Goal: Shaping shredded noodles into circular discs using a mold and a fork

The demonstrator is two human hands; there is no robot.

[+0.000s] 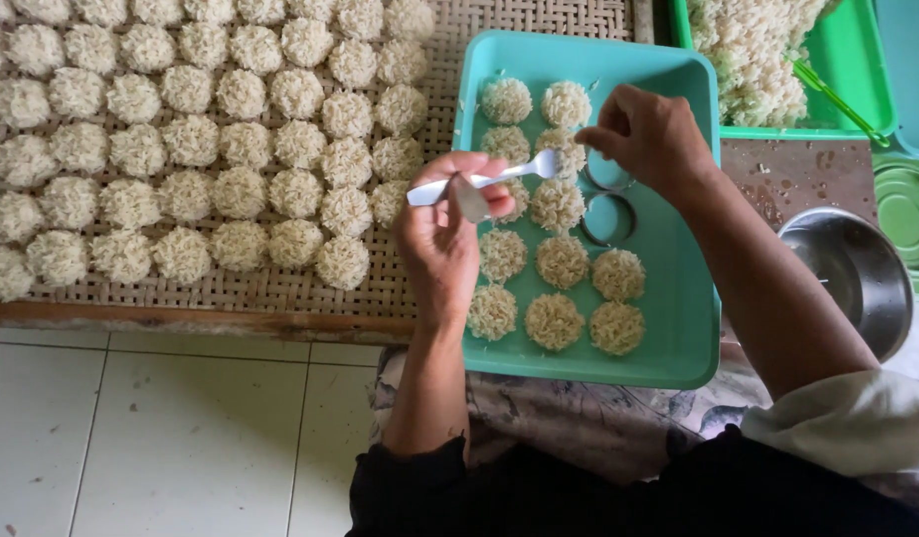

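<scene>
Fingers of the left hand (441, 234) pinched a white fork (484, 179); right hand (650, 134) fingers were curled on a ring mold (608, 171) in the teal tray (678, 328). Risk: fork tines hung over the noodle rounds (562, 261) and could snag one; lifting the mold crooked could break a round's edge.

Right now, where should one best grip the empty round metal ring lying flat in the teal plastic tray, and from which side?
Grip the empty round metal ring across its thin rim, coming from above. It lies flat in the teal plastic tray, with round rice cakes close on its left, so a sideways approach looks blocked there.
</scene>
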